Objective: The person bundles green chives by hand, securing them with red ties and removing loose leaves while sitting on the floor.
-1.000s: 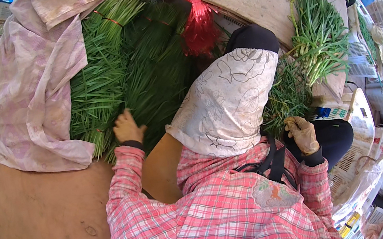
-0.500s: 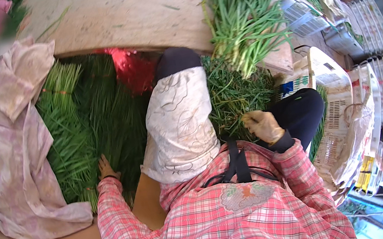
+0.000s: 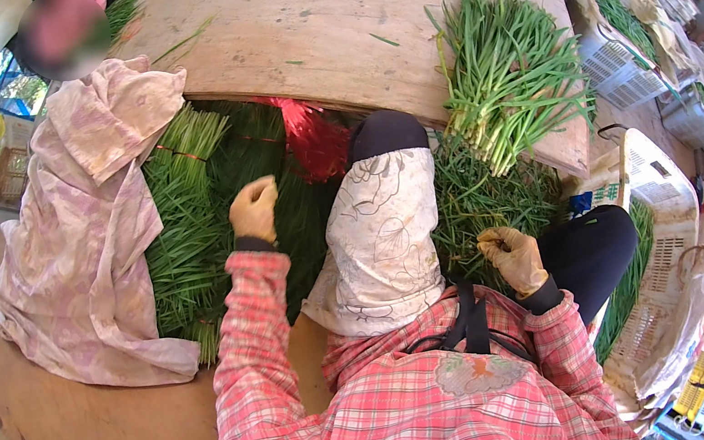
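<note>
The gloved left hand (image 3: 255,210) hangs loosely curled and grasping nothing, just above the bundled long green chive-like stalks (image 3: 189,237) lying beside a pale pink cloth (image 3: 90,252). The gloved right hand (image 3: 513,257) pinches a few thin strands from the loose heap of green stalks (image 3: 478,200) at the knee, likely separating them. More cut greens (image 3: 513,75) lie on the wooden bench (image 3: 322,31)

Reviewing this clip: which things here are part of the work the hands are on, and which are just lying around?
In hand:
- left hand, gloved, over the stacked greens
- right hand, gloved, in the loose greens
- red twine among the stacks

Lying about:
- pink cloth beside the stacks
- bunch on the board
- white crate
</note>
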### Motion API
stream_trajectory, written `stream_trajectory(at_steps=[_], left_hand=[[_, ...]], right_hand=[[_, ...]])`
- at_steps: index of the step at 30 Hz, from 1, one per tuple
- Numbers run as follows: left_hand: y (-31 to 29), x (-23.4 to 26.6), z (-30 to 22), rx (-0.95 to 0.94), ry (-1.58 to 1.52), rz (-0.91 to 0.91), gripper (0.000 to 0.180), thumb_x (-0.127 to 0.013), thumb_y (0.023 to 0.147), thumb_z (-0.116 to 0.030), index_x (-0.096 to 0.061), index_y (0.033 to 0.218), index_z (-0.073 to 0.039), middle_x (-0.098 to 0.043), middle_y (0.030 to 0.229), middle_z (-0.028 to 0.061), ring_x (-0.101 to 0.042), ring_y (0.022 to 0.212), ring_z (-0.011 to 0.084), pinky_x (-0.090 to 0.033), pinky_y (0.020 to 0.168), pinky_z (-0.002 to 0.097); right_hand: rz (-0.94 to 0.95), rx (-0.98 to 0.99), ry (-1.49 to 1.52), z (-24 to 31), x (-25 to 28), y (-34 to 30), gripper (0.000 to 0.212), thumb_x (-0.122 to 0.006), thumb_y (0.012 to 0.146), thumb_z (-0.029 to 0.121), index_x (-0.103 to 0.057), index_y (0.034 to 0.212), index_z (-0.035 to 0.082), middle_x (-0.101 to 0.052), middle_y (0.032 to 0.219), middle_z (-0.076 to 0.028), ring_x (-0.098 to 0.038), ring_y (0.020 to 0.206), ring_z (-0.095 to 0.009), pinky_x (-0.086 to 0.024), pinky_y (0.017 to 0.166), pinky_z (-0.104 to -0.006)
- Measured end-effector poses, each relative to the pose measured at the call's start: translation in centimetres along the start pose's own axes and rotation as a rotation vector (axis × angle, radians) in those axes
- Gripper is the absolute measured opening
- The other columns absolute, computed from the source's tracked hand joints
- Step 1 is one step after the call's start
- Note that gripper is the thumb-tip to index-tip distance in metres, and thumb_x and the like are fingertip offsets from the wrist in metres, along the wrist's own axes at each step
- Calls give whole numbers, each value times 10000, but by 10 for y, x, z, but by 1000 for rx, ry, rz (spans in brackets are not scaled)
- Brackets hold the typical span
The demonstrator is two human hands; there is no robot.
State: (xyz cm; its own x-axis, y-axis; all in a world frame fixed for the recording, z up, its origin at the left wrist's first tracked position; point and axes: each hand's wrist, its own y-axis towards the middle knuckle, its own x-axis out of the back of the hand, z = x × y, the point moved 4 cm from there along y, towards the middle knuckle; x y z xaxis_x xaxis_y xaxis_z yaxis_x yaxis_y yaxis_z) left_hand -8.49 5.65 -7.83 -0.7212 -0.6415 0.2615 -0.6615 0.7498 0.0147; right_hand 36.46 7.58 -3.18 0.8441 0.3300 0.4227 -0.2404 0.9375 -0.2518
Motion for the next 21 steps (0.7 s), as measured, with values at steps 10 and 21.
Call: stream_trajectory(at_steps=[10,21], left_hand=[[61,-60,-6,40,411,-31,213,-657,773,-177,-700,887,-2,-690,809,136,-667,764,226,-509,727,324],[17,-22,-80,284,-393,703,410,-565,904,-274,-596,1061,104,-682,822,128,-650,721,177,-516,718,300]], right_hand=[[-3,-87,92,-19,8,-14,160,-612,838,42,-659,975,-26,-632,743,-50,-538,591,-74,-444,534,-219],[24,-5,143,18,3,-3,146,-582,854,0,-663,974,-12,-620,758,-35,-509,595,-60,-433,536,-200]])
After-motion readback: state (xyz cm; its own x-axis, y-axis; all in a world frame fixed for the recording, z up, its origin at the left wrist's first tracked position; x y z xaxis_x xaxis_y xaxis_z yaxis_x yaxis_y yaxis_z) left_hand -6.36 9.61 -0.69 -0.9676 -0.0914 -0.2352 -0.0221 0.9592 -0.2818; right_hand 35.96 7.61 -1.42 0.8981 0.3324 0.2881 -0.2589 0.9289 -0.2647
